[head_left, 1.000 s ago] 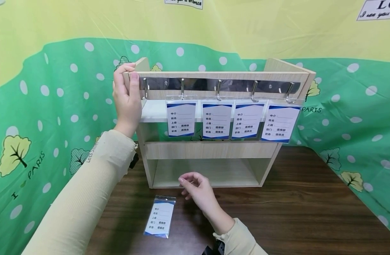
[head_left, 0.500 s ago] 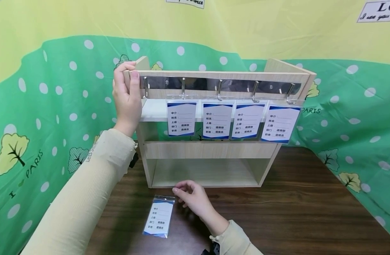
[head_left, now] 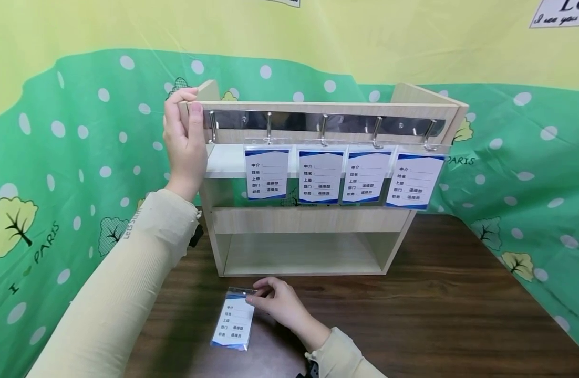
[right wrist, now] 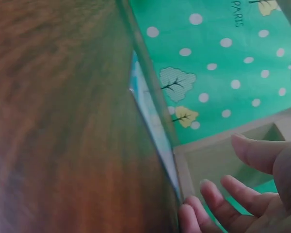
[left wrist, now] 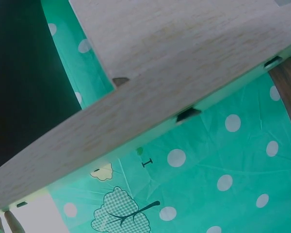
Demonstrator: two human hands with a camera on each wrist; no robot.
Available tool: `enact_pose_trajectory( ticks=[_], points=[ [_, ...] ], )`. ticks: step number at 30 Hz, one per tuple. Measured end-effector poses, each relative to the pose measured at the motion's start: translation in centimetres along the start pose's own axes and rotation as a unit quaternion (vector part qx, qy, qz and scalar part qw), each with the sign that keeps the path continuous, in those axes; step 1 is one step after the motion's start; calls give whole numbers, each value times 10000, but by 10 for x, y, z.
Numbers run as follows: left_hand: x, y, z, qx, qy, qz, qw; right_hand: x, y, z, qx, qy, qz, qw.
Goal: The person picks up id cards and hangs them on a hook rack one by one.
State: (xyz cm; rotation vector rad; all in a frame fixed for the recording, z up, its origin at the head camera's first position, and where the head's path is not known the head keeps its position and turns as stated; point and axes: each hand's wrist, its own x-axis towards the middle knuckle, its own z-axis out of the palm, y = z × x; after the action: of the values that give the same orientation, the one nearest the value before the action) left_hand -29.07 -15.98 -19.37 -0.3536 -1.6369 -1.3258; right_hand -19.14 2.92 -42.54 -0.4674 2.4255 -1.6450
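My left hand [head_left: 183, 144] grips the upper left corner of a pale wooden shelf [head_left: 308, 220], thumb on the front. In the left wrist view its fingertips [left wrist: 12, 223] show at the shelf board's lower left end. A clear badge holder [head_left: 234, 321] with a white and blue card lies flat on the table before the shelf. My right hand [head_left: 282, 307] is low over the table, thumb and forefinger overlapping the badge holder's top right corner in the head view. In the right wrist view, thumb and fingers stand apart beside the badge holder [right wrist: 155, 126], with nothing between them.
A metal hook rail [head_left: 294, 122] runs along the shelf's top board. Several badge holders [head_left: 320, 176] hang from its hooks; the leftmost hook [head_left: 212, 127] is bare. A green and yellow patterned cloth [head_left: 105, 105] surrounds the dark wooden table [head_left: 441, 315].
My right hand has moved left and down, from beside the badge holder on the table to its top right corner. The left hand keeps its grip on the shelf.
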Motion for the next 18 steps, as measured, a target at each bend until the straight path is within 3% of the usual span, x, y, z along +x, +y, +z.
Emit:
enact_pose_trajectory(
  ticks=[13,18],
  points=[
    [0,0,-1,4,21,-79,10000,-1,7,5,-346,-181,-13,9992],
    [-1,0,0,7,-1,-29,10000,-2,7,5,-735,-187,-79,9971]
  ],
)
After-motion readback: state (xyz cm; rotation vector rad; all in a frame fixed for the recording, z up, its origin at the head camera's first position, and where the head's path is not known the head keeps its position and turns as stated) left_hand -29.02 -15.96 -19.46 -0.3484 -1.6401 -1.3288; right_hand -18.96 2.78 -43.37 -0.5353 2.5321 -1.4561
